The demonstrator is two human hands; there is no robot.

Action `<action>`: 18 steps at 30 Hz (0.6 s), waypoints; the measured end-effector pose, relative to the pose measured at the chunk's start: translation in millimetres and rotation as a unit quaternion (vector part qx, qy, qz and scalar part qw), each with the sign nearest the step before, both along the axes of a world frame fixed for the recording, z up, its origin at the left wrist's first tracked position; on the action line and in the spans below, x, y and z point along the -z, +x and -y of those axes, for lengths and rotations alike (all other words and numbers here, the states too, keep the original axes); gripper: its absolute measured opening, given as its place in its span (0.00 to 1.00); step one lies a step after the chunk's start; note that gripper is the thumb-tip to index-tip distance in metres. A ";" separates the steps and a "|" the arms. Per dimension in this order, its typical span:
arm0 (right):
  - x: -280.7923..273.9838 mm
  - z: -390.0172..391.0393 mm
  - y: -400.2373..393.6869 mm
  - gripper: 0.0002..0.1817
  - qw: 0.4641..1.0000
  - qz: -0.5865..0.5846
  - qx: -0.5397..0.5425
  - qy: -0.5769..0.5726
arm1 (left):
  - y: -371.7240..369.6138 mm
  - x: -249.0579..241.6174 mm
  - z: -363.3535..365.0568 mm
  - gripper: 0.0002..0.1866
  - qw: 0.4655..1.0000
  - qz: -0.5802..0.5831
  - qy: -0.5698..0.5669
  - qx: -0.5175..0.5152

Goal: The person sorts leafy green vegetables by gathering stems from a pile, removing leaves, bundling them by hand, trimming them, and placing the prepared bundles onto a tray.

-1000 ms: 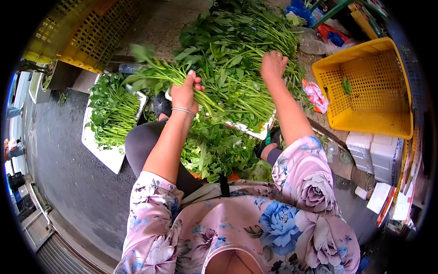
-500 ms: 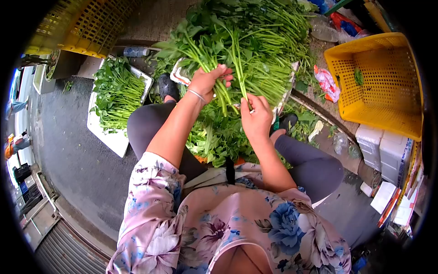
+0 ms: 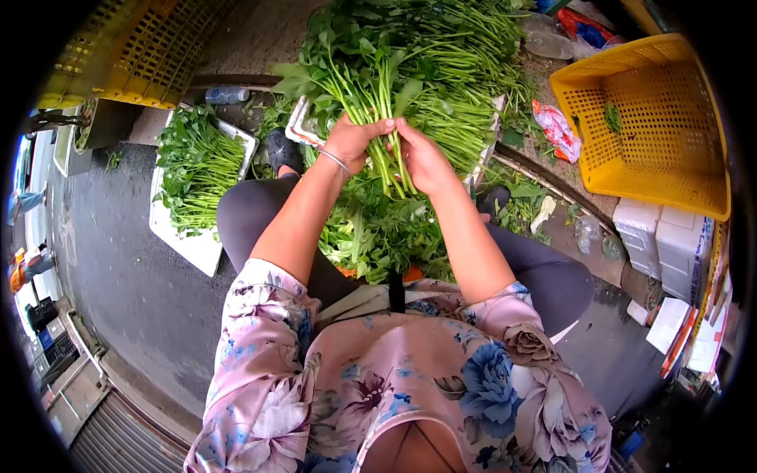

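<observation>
A small bunch of leafy green stems [image 3: 384, 169] is held upright over my lap, its leaves pointing away from me. My left hand [image 3: 352, 143] wraps round it, thumb across the front. From the other side, my right hand [image 3: 426, 158] closes on the same stems, its thumb meeting the left one. Behind them lies a big pile of the same greens [image 3: 465, 87] on a white foam tray [image 3: 298, 126], partly covered. Loose leaves [image 3: 382, 236] heap up between my legs, below the cut ends.
On the left, more bundled greens [image 3: 201, 173] lie on a white foam lid [image 3: 189, 246]. A yellow basket [image 3: 643, 173] stands at right, above white foam boxes [image 3: 670, 244]. Other yellow crates [image 3: 150, 55] are at upper left. A plastic bottle [image 3: 227, 95] lies near my foot.
My right hand has moved up and left, bringing its separate stem against the bunch in my left hand. Both hands now grip the stems together. The view has shifted slightly.
</observation>
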State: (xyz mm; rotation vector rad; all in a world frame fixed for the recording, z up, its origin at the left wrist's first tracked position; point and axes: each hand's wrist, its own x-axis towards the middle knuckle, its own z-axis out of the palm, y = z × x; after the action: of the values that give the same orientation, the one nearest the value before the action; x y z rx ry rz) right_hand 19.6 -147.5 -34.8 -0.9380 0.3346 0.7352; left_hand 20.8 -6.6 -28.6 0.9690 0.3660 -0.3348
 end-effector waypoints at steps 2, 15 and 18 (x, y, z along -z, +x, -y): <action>13.8 -2.0 6.6 0.10 0.997 0.039 0.063 -0.030 | -2.0 -2.3 -0.8 0.06 0.998 0.017 0.032 -0.048; -30.2 51.3 28.9 0.28 0.714 0.315 -0.086 -0.619 | -0.1 -22.6 -43.4 0.05 0.961 0.086 0.100 -0.242; -5.5 57.2 105.1 0.28 0.437 0.540 -0.044 -0.718 | 1.2 -18.0 -48.7 0.05 0.964 0.084 0.072 -0.243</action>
State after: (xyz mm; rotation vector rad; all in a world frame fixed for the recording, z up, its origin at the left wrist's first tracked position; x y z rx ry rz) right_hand 124.7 -204.7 -29.2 -2.8511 -0.4226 -0.4813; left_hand 22.0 42.1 -10.7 1.0069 0.4628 0.2240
